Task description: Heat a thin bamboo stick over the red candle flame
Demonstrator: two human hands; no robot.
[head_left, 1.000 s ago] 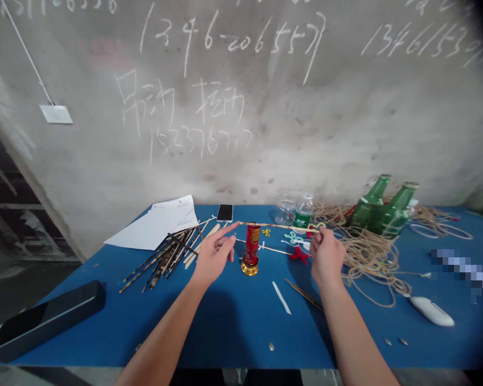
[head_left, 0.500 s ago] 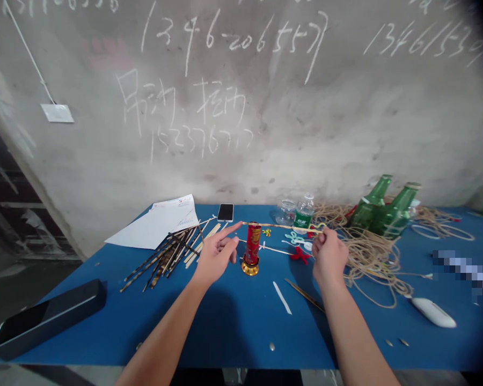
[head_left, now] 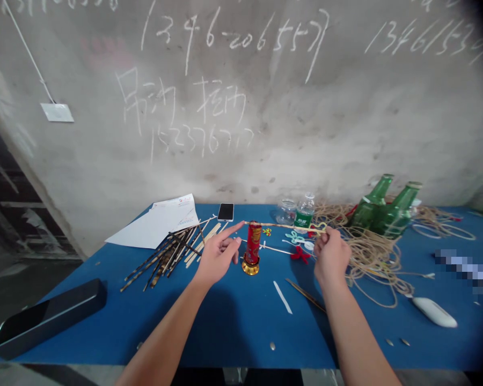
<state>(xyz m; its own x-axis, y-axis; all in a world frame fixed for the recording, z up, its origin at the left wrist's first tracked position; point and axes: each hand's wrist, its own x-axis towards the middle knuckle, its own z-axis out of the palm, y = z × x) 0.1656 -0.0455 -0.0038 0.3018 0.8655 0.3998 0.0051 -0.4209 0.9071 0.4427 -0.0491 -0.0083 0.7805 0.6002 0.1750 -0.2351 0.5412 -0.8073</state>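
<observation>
My right hand [head_left: 332,253] is closed in a pinch on one end of a thin mottled stick [head_left: 282,225] with a pale-yellow loop at that end. The stick lies level across the top of a red patterned cylinder [head_left: 253,244] on a gold base; whether it rests on the cylinder I cannot tell. My left hand [head_left: 219,258] holds nothing, its index finger stretched toward the stick's far tip and its other fingers loosely curled. Beyond the stick lie a red flower shape [head_left: 300,255], a pale-green one [head_left: 294,238] and a small yellow one [head_left: 267,232].
Dark and pale sticks [head_left: 173,257] lie left beside white paper [head_left: 145,228] and a phone [head_left: 226,212]. Coiled twine [head_left: 372,257], green bottles [head_left: 398,212], a glass jar [head_left: 285,212] and a plastic bottle [head_left: 305,212] stand right. A black case [head_left: 48,319] sits front left.
My right hand and the stick have shifted very slightly to the right. The left hand keeps its pointing pose, and the red cylinder has stayed in place.
</observation>
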